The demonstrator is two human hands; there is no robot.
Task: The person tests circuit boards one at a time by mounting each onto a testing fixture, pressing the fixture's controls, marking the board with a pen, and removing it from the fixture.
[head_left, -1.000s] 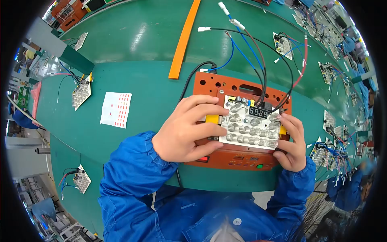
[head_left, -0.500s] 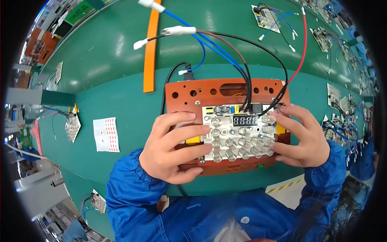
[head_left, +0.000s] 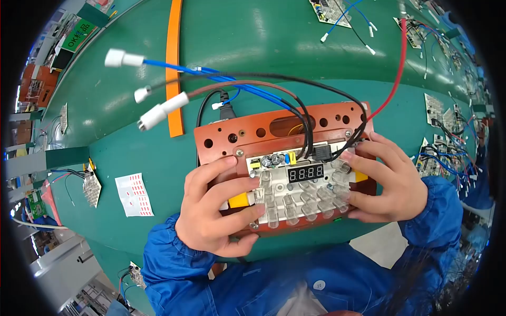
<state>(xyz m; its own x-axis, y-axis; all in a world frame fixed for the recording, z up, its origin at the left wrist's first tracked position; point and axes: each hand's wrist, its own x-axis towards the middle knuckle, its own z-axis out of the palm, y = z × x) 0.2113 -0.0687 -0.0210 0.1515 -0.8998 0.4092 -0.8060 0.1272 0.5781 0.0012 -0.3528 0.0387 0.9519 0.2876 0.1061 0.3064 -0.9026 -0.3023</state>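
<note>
A white circuit board (head_left: 308, 197) with a four-digit display (head_left: 305, 172) and several clear cylinders sits on a reddish-brown fixture (head_left: 247, 138). My left hand (head_left: 213, 208) grips the board's left edge, with fingertips on the board and fixture. On the right side, my right hand (head_left: 390, 181) holds the board's opposite edge, fingers bent over it. Blue, black and brown wires rise from the board's top and reach to the left, ending in white connectors (head_left: 163, 110). A red wire (head_left: 398, 73) runs up from the fixture's upper right corner.
An orange strip (head_left: 174, 79) lies on the green table behind the fixture. At the left are a sheet of red-marked labels (head_left: 134, 195) and a wired board (head_left: 91, 188). More wired boards (head_left: 435, 155) lie at the right. A black cable (head_left: 202, 113) runs beside the fixture.
The view has shifted and the fixture with the board appears slightly tilted and further left. The connectors appear lower and further left. Both hands keep their hold on the board's sides.
</note>
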